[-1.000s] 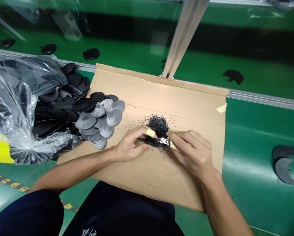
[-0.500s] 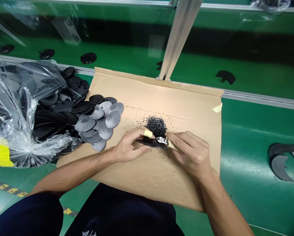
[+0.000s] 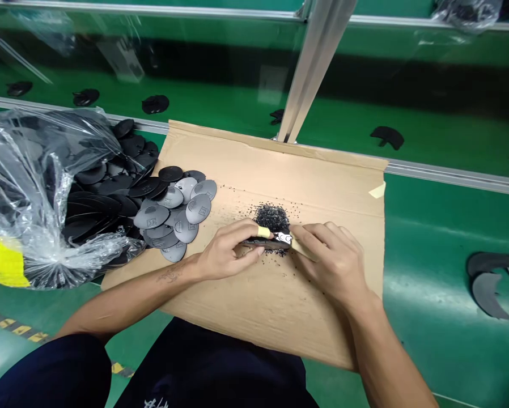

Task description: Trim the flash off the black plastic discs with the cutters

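My left hand (image 3: 231, 246) pinches a thin black plastic disc (image 3: 263, 243) by its left side, with yellow tape round one finger. My right hand (image 3: 333, 252) is closed round a pair of cutting pliers (image 3: 285, 238), whose metal head meets the disc's upper side. The handles are mostly covered by my fingers. Just behind the disc lies a heap of small black plastic bits (image 3: 272, 218), with more bits scattered round it. All this is over a flat cardboard sheet (image 3: 246, 306).
To the left, several grey discs (image 3: 186, 224) overlap on the cardboard. Beside them a clear plastic bag (image 3: 29, 170) with a yellow label spills black discs (image 3: 97, 209). An aluminium post (image 3: 316, 73) rises behind the cardboard. Curved grey pieces (image 3: 488, 289) lie at the right on the green surface.
The disc has tilted a little in my left hand, and the pliers' head has shifted slightly right and up. The whole view has moved slightly.
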The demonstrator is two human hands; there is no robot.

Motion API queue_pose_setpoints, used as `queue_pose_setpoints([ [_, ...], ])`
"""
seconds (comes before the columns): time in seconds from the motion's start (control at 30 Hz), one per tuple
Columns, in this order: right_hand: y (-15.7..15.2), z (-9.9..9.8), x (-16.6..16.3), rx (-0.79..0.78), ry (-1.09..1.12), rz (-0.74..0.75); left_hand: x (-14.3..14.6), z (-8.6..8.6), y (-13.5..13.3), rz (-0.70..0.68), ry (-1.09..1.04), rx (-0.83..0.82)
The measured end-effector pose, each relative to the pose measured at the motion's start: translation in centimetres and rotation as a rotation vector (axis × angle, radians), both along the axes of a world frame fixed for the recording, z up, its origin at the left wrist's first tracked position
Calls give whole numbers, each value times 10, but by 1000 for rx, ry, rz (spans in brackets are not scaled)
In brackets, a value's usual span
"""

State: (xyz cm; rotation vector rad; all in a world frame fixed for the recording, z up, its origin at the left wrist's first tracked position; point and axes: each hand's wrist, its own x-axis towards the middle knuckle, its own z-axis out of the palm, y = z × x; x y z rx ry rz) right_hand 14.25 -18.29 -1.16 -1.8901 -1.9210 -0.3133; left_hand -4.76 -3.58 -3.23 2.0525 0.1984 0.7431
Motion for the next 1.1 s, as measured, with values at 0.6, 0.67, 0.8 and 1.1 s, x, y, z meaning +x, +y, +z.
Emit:
queue_pose_setpoints([
  [0.6, 2, -13, 30, -131, -138, -372, 15, 13, 37, 110, 63, -950],
  [0.67, 2, -18, 33, -57, -158, -363, 21, 28, 63, 142, 46, -769],
  [0.8, 0, -21, 31, -33, -173, -358, 50, 57, 132, 261, 111, -201],
  [1.1, -4, -13, 19, -185, -39, -451, 133, 47, 215, 464, 705, 322],
])
